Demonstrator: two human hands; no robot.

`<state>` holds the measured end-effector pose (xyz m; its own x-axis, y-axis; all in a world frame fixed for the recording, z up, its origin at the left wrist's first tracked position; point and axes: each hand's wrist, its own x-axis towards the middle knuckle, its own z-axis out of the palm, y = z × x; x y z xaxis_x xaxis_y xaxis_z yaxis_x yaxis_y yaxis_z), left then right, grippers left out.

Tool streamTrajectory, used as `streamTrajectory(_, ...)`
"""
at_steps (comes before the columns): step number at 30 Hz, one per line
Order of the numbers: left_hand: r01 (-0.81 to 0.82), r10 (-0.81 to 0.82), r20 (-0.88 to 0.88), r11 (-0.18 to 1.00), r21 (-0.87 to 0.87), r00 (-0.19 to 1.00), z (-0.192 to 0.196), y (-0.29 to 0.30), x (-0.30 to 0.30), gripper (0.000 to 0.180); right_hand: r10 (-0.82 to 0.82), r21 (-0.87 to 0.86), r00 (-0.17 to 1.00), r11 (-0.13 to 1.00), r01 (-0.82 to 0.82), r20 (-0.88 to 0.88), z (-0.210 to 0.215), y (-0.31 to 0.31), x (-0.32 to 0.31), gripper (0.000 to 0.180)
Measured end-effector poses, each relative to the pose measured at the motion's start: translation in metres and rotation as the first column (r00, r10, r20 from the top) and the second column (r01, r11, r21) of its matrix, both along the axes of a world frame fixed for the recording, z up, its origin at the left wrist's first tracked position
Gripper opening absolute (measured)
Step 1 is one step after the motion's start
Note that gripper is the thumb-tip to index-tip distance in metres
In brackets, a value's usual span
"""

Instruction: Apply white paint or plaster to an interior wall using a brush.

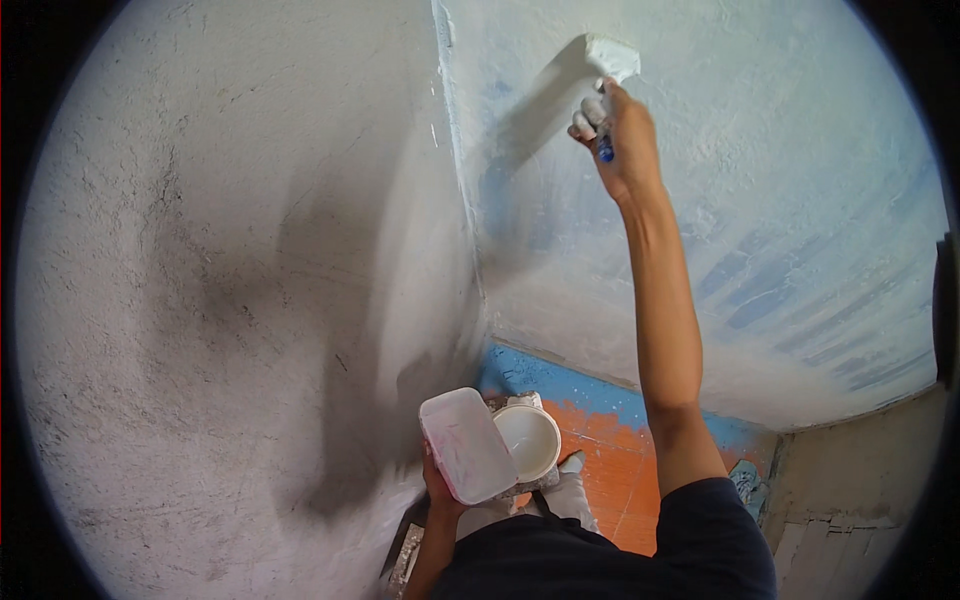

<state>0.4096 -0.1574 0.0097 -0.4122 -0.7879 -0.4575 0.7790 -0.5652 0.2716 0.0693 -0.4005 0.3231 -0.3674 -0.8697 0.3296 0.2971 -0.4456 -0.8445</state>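
Observation:
With my right arm stretched up to the wall on the right, my right hand is closed round the handle of a wide paintbrush. White paint covers its bristles, which are at the wall, and the blue handle end shows below my fingers. Whitish paint coats some of those fingers. Low down, my left hand grips the side of a rectangular translucent plastic tub with pinkish smears inside. The tub is tilted, and most of my left fingers are hidden behind it. Just right of it stands a round white bucket.
A rough grey wall rises close on the left and meets the streaked pale-blue painted wall in a corner. Below is an orange floor with a blue painted edge. A paint-spattered support sits under the bucket. Bare boards are at lower right.

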Motion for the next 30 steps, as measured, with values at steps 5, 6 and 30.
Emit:
streamTrajectory(5,-0.075,0.076,0.049,0.997,-0.017,0.996,-0.014,0.007,0.008,0.064,-0.068,0.148,0.99,0.988,0.05,0.122,-0.194,-0.037,0.016,0.036)
streamTrajectory(6,-0.083,0.084,0.046,0.996,-0.033,0.995,-0.014,0.009,0.011,0.065,-0.044,0.197,0.985,0.98,0.011,0.167,-0.244,-0.03,0.021,0.035)
streamTrajectory(30,-0.132,0.145,0.183,0.988,-0.081,0.972,-0.007,0.001,0.013,0.066,-0.198,0.216,0.966,0.949,0.231,-0.164,-0.171,-0.047,0.044,0.047)
